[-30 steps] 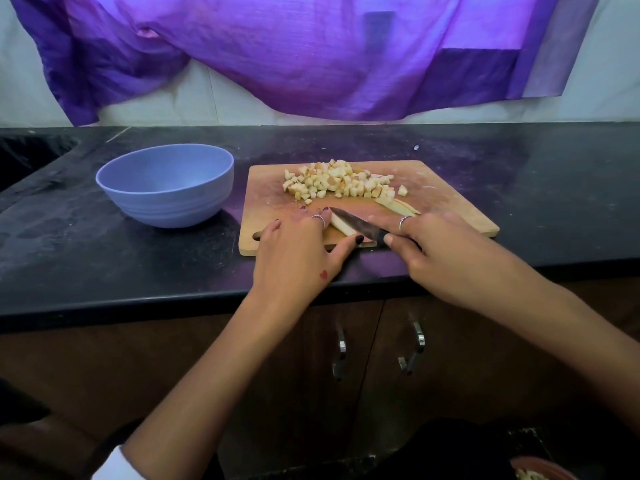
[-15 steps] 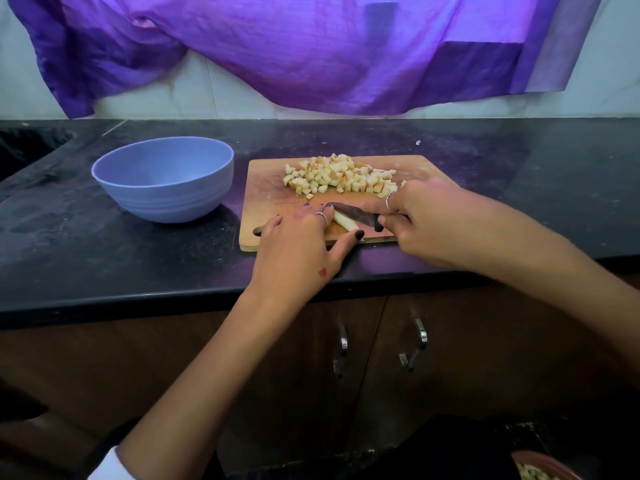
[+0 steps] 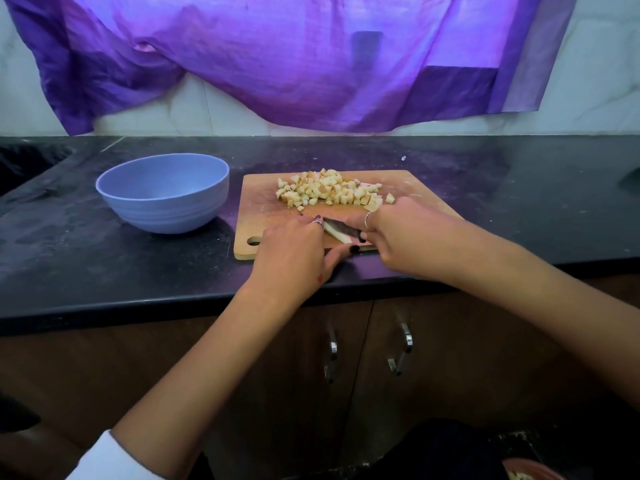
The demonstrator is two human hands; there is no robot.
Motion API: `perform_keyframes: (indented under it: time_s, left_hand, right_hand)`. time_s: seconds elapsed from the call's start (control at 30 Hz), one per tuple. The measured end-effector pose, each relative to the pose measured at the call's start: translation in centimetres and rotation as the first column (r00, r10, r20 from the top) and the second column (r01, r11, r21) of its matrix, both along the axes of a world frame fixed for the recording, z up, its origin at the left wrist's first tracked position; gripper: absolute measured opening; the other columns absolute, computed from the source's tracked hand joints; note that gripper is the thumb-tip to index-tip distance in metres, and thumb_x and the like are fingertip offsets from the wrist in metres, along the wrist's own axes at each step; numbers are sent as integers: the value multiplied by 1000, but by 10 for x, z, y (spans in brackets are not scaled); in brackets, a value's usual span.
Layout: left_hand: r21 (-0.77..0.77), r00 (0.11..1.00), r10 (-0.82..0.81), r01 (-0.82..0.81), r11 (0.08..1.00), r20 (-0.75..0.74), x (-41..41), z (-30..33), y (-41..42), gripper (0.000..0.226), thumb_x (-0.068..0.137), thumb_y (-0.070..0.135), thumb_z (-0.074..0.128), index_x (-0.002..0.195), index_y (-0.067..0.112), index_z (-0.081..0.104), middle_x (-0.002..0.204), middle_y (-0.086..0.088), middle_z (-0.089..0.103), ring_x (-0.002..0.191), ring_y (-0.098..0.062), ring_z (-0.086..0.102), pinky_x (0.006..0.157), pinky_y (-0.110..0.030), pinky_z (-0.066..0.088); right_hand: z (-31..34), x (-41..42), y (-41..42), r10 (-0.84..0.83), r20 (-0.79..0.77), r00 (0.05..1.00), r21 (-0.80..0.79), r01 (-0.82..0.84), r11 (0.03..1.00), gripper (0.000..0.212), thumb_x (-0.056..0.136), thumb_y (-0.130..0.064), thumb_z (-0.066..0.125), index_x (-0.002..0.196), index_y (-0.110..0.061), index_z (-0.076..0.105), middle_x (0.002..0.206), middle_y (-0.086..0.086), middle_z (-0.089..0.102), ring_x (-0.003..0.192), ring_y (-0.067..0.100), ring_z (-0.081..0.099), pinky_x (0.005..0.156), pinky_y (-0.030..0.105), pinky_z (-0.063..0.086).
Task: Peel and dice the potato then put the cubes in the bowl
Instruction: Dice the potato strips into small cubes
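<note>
A wooden board (image 3: 263,202) lay on the black desk (image 3: 104,258), near its front edge, with a hanging hole at its near left corner. A heap of potato cubes (image 3: 329,190) sat on the far half of the board. Just left of the board, apart from it, stood a blue bowl (image 3: 162,192), upright, and no cubes showed inside it.

On the near part of the board lay a pale potato strip (image 3: 337,233). The left hand (image 3: 294,258) rested over the strip's left end, fingers curved down onto it and thumb stretched out along the board's near edge; a ring showed on one finger. The right hand (image 3: 408,237) was wrapped around the handle of a knife (image 3: 343,227), its dark blade slanting left across the strip toward the left fingers. The right knuckles reached just beside the nearest cubes of the heap. How far the blade had entered the strip could not be told.

A purple cloth (image 3: 294,64) hung on the wall behind the desk. Below the desk were brown cupboard doors with two metal handles (image 3: 403,348).
</note>
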State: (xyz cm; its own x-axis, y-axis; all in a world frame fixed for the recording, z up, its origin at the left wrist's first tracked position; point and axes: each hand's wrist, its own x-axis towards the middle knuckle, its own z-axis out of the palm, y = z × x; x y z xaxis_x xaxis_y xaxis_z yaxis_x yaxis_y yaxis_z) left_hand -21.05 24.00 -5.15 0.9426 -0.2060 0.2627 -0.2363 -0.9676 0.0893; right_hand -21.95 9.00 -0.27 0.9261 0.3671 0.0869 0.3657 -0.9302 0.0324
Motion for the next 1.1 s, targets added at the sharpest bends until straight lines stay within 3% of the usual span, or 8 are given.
perform_keyframes:
  time_s: [0.13, 0.33, 0.47, 0.7, 0.83, 0.9, 1.0, 1.1]
  left_hand:
    - [0, 1000, 9, -9, 1000, -15, -1, 1, -2, 67, 92, 61, 36, 132, 9, 50, 132, -8, 54, 116, -24, 53, 92, -39, 45]
    - [-37, 1000, 0, 0, 999, 5, 2, -4, -2, 68, 91, 62, 37, 131, 8, 52, 130, -8, 56, 115, -26, 53, 93, -40, 45]
    - [-44, 1000, -10, 10, 999, 11, 4, -4, -1, 69, 90, 63, 37, 130, 8, 52, 130, -9, 55, 115, -26, 54, 94, -41, 45]
    - [-21, 1000, -3, 3, 1000, -16, 3, -9, -4, 72, 94, 60, 31, 145, 9, 34, 147, -7, 40, 130, -23, 42, 109, -38, 34]
    - [20, 1000, -2, 2, 1000, -20, 3, -8, -5, 73, 95, 60, 29, 148, 9, 30, 151, -6, 36, 134, -21, 38, 110, -36, 32]
    - [28, 1000, -4, 4, 1000, -3, 3, -7, -7, 71, 95, 58, 30, 146, 9, 32, 149, -6, 39, 131, -21, 41, 107, -36, 35]
    - [15, 1000, 4, -4, 1000, 2, 2, -6, -8, 66, 96, 56, 32, 143, 9, 38, 145, -7, 43, 127, -22, 45, 104, -35, 37]
    - [10, 1000, -2, 1, 1000, 17, 2, -6, -8, 67, 96, 56, 33, 142, 8, 38, 144, -7, 44, 127, -22, 45, 102, -35, 38]
  right_hand:
    - [-8, -6, -11, 39, 96, 995, -46, -35, 998, 31, 98, -23, 44, 128, -26, 53, 68, -1, 35, 61, 14, 41, 50, 25, 30]
    - [-6, 8, -28, 140, 92, 986, -113, -130, 985, 53, 97, -19, 39, 143, -45, 31, 114, 11, 55, 112, 32, 54, 71, 35, 47]
    - [-19, 14, -34, 173, 57, 983, -96, -167, 981, 54, 99, -27, 38, 146, -48, 20, 77, 3, 45, 79, 25, 51, 73, 37, 46]
    - [-26, 25, -48, 209, 65, 976, 42, -212, 976, 46, 101, -31, 32, 143, -49, 29, 89, 13, 64, 62, 16, 38, 72, 37, 44]
    - [-23, 33, -53, 228, 26, 973, 68, -229, 971, 42, 100, -31, 37, 140, -45, 40, 77, 8, 62, 76, 25, 57, 82, 43, 48]
    - [-22, 36, -62, 242, -8, 970, 96, -240, 966, 41, 100, -35, 38, 138, -50, 41, 93, 9, 65, 87, 30, 60, 84, 44, 49]
    - [-22, 33, -72, 232, 10, 973, 26, -232, 972, 43, 99, -41, 33, 138, -59, 28, 119, 14, 59, 99, 31, 59, 81, 39, 50]
    - [-34, 27, -70, 265, 152, 952, -162, -240, 957, 50, 98, -46, 26, 143, -57, 7, 120, 8, 60, 105, 28, 57, 80, 37, 51]
